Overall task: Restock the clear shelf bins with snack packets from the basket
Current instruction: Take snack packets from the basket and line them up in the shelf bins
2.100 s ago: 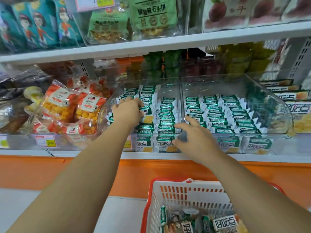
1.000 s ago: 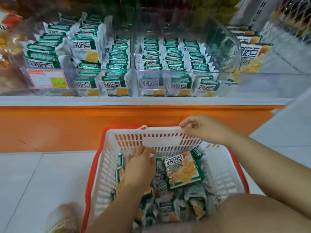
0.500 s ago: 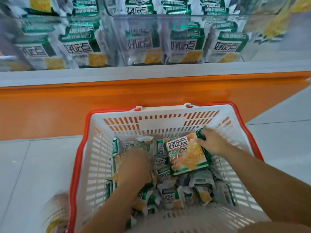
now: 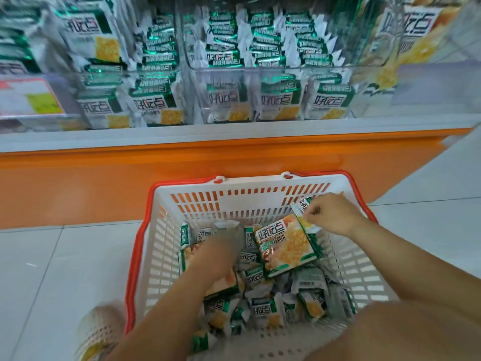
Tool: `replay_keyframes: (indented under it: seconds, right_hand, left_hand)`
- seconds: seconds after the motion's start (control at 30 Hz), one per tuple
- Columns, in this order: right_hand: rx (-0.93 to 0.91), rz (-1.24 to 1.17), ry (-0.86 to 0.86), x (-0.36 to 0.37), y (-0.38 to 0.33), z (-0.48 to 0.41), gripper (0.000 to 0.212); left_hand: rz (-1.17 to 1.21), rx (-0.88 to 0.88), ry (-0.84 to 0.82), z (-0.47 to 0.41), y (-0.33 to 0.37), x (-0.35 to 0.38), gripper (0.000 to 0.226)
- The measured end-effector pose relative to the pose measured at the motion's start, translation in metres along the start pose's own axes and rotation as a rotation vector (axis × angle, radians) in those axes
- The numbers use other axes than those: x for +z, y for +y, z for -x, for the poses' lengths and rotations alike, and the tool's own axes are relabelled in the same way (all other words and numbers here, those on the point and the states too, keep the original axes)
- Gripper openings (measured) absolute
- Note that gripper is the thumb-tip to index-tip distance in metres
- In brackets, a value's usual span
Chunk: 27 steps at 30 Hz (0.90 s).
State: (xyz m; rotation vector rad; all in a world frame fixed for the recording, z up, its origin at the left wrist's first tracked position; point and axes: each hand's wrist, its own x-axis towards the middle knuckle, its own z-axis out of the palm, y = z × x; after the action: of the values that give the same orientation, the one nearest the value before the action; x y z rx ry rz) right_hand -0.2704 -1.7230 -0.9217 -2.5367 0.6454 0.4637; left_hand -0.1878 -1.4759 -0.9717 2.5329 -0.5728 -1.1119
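Packets lie in a loose heap on the basket bottom: crinkly foil-like pouches, white/green w/ yellow cracker print, zigzag end seams. A big packet, flat & squarish, lies tilted on top of the heap, right of centre. Right hand is at the basket's far right corner, fingers curled, pinching a small packet by its edge, near the big one's far corner. Left hand is down in the heap just left of the big packet. It's blurred, so can't tell if it holds anything.

Basket is white slotted plastic w/ a red rim, rectangular, far wall bare above the heap. It sits on pale glossy floor tiles, close in front of an orange panel. Above that is a grey shelf lip, then clear hard-walled bins packed w/ the same packets in upright rows, fronts against the clear wall. Price tag is on the left bin's front.
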Motion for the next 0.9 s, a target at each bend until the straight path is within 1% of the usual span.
replay_keyframes:
  seconds: [0.03, 0.07, 0.1, 0.13, 0.23, 0.27, 0.33, 0.37, 0.43, 0.47, 0.53, 0.57, 0.63, 0.7, 0.8, 0.87, 0.9]
  right_hand:
    - [-0.031, -0.101, -0.029, -0.013, -0.01, 0.007, 0.021]
    - [-0.068, -0.211, -0.055, -0.026, -0.023, 0.016, 0.013]
    - [-0.107, -0.283, -0.076, -0.038, -0.036, 0.025, 0.012]
    - [-0.149, -0.312, -0.095, -0.05, -0.049, 0.034, 0.014]
    - [-0.288, -0.198, -0.121, -0.081, -0.09, 0.06, 0.016]
    - [-0.326, -0.139, -0.127, -0.092, -0.105, 0.07, 0.016]
    - [-0.401, -0.05, -0.104, -0.111, -0.132, 0.086, 0.017]
    - [-0.433, -0.032, -0.082, -0.118, -0.145, 0.091, 0.019]
    - [-0.501, -0.032, -0.015, -0.132, -0.172, 0.101, 0.025]
    - [-0.526, -0.04, 0.026, -0.137, -0.186, 0.106, 0.027]
    - [-0.579, -0.062, 0.114, -0.146, -0.213, 0.113, 0.031]
    - [-0.6, -0.078, 0.16, -0.149, -0.226, 0.116, 0.032]
    - [-0.643, -0.13, 0.251, -0.152, -0.248, 0.117, 0.031]
    - [-0.661, -0.205, 0.337, -0.148, -0.267, 0.114, 0.03]
    - [-0.657, -0.342, 0.415, -0.134, -0.287, 0.109, 0.024]
    - [-0.648, -0.427, 0.483, -0.125, -0.292, 0.102, 0.029]
    - [-0.628, -0.409, 0.525, -0.123, -0.291, 0.096, 0.034]
  left_hand:
    - [0.041, 0.06, -0.021, 0.007, 0.007, -0.011, 0.038]
    - [0.09, 0.112, -0.036, 0.015, 0.014, -0.023, 0.032]
    - [0.151, 0.148, -0.051, 0.024, 0.023, -0.036, 0.027]
    - [0.22, 0.181, -0.055, 0.034, 0.032, -0.049, 0.029]
    - [0.435, 0.298, -0.031, 0.07, 0.056, -0.092, 0.046]
    - [0.496, 0.333, -0.031, 0.082, 0.062, -0.107, 0.046]
    - [0.572, 0.396, -0.037, 0.104, 0.068, -0.135, 0.038]
    - [0.567, 0.424, -0.029, 0.113, 0.069, -0.148, 0.034]
    - [0.514, 0.459, 0.029, 0.13, 0.065, -0.172, 0.042]
    - [0.468, 0.475, 0.091, 0.138, 0.062, -0.183, 0.045]
    - [0.373, 0.52, 0.235, 0.155, 0.054, -0.202, 0.036]
    - [0.345, 0.521, 0.303, 0.163, 0.05, -0.21, 0.038]
    - [0.327, 0.516, 0.424, 0.178, 0.043, -0.225, 0.05]
    - [0.28, 0.521, 0.525, 0.188, 0.034, -0.236, 0.05]
    - [0.174, 0.512, 0.623, 0.194, 0.021, -0.25, 0.046]
    - [0.134, 0.495, 0.694, 0.192, 0.013, -0.26, 0.046]
    - [0.124, 0.484, 0.726, 0.19, 0.01, -0.267, 0.045]
